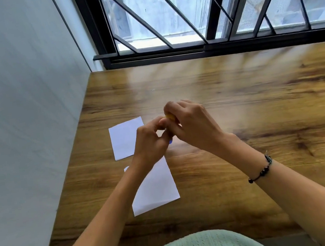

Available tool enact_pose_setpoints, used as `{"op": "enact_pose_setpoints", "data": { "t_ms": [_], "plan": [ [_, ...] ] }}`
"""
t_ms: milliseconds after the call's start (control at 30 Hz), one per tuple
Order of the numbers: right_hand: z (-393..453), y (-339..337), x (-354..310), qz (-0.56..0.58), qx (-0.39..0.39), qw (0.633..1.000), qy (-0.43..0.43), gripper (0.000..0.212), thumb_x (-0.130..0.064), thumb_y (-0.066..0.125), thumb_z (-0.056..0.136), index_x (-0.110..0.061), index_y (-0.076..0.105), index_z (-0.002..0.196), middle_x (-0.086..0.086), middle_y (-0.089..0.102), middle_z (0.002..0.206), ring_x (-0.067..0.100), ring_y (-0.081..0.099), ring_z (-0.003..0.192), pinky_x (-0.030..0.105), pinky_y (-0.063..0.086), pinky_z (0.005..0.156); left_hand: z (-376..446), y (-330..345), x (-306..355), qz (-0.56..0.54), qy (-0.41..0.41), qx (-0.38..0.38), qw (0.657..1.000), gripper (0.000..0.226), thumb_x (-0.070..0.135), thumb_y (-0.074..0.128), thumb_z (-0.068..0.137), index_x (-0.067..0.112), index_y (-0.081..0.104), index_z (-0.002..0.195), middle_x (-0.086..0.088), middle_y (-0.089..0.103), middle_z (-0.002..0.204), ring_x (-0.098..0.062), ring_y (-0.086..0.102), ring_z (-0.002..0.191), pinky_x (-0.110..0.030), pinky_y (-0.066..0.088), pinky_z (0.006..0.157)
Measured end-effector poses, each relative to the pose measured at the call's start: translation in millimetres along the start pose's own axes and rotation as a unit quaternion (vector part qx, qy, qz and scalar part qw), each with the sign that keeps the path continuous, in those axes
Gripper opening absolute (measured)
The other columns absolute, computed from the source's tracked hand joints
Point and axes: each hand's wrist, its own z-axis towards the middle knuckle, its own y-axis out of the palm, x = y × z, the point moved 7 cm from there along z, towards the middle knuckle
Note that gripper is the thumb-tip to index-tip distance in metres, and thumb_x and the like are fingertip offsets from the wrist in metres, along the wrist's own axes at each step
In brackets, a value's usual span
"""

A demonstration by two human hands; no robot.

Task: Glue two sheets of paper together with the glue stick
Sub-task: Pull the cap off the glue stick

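Observation:
Two white sheets of paper lie apart on the wooden table (247, 173): the far sheet (124, 140) at the left middle and the near sheet (155, 187) closer to me, partly under my left forearm. Both hands meet above the table between the sheets. My left hand (152, 142) and my right hand (191, 125) are closed around a small glue stick (170, 116). Only a yellow bit shows between the fingers, and a blue bit at its lower end. The rest of the stick is hidden by the fingers.
A white wall runs along the table's left edge. A black-framed window with slanted bars stands behind the far edge. My right wrist wears a dark beaded bracelet (262, 171). Bare wood spreads to the right of my hands.

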Motion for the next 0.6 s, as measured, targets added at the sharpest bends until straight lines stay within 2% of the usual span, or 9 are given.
{"op": "enact_pose_setpoints", "data": {
  "t_ms": [133, 233, 333, 433, 533, 600],
  "plan": [
    [9.9, -1.9, 4.4, -0.009, -0.012, 0.999, -0.034, 0.013, -0.008, 0.054, 0.085, 0.004, 0.058, 0.081, 0.016, 0.063, 0.071, 0.03, 0.054, 0.068, 0.042, 0.048, 0.054, 12.2, 2.8, -1.2, -0.031, -0.01, -0.009, 0.999, 0.011, 0.003, 0.057, 0.078, 0.012, 0.062, 0.077, -0.01, 0.068, 0.07, -0.012, 0.061, 0.066, -0.025, 0.051, 0.066],
    [13.4, -3.7, 5.4, -0.011, -0.005, 0.998, -0.067, 0.013, -0.007, 0.053, 0.087, 0.004, 0.059, 0.083, 0.016, 0.064, 0.071, 0.03, 0.054, 0.067, 0.04, 0.048, 0.052, 18.5, 4.0, -3.3, -0.036, -0.011, -0.021, 0.999, 0.009, 0.004, 0.057, 0.079, 0.011, 0.063, 0.079, -0.014, 0.069, 0.071, -0.015, 0.062, 0.066, -0.027, 0.053, 0.066],
    [16.5, -4.8, 4.5, -0.005, -0.018, 0.995, -0.102, 0.009, -0.001, 0.053, 0.085, 0.005, 0.06, 0.083, 0.017, 0.064, 0.072, 0.029, 0.054, 0.066, 0.041, 0.05, 0.053, 22.9, 5.2, -6.6, -0.063, -0.02, -0.04, 0.997, 0.016, 0.003, 0.059, 0.081, 0.017, 0.064, 0.083, -0.005, 0.069, 0.074, -0.015, 0.066, 0.07, -0.032, 0.057, 0.071],
    [19.7, -5.9, 4.6, 0.008, -0.055, 0.99, -0.127, 0.009, 0.009, 0.056, 0.077, 0.006, 0.061, 0.083, 0.018, 0.063, 0.074, 0.029, 0.052, 0.066, 0.044, 0.05, 0.055, 24.5, 7.8, -7.9, -0.113, -0.035, -0.073, 0.99, 0.023, 0.005, 0.06, 0.082, 0.028, 0.062, 0.084, -0.001, 0.068, 0.077, -0.019, 0.067, 0.075, -0.029, 0.058, 0.074],
    [23.0, -11.6, 4.1, 0.037, -0.073, 0.987, -0.135, 0.014, 0.012, 0.053, 0.073, 0.008, 0.061, 0.083, 0.02, 0.064, 0.077, 0.034, 0.055, 0.07, 0.045, 0.05, 0.058, 25.4, 11.2, -5.4, -0.178, -0.052, -0.11, 0.977, 0.018, 0.005, 0.058, 0.084, 0.021, 0.062, 0.091, -0.001, 0.068, 0.081, -0.013, 0.068, 0.077, -0.019, 0.055, 0.071],
    [24.3, -16.6, 5.4, 0.064, -0.07, 0.987, -0.127, 0.016, 0.016, 0.052, 0.072, 0.008, 0.061, 0.083, 0.021, 0.065, 0.08, 0.036, 0.057, 0.075, 0.044, 0.05, 0.06, 27.1, 12.2, -4.1, -0.192, -0.054, -0.124, 0.972, 0.015, 0.005, 0.057, 0.084, 0.014, 0.062, 0.094, -0.001, 0.067, 0.081, -0.01, 0.067, 0.076, -0.018, 0.053, 0.071]
  ]
}}
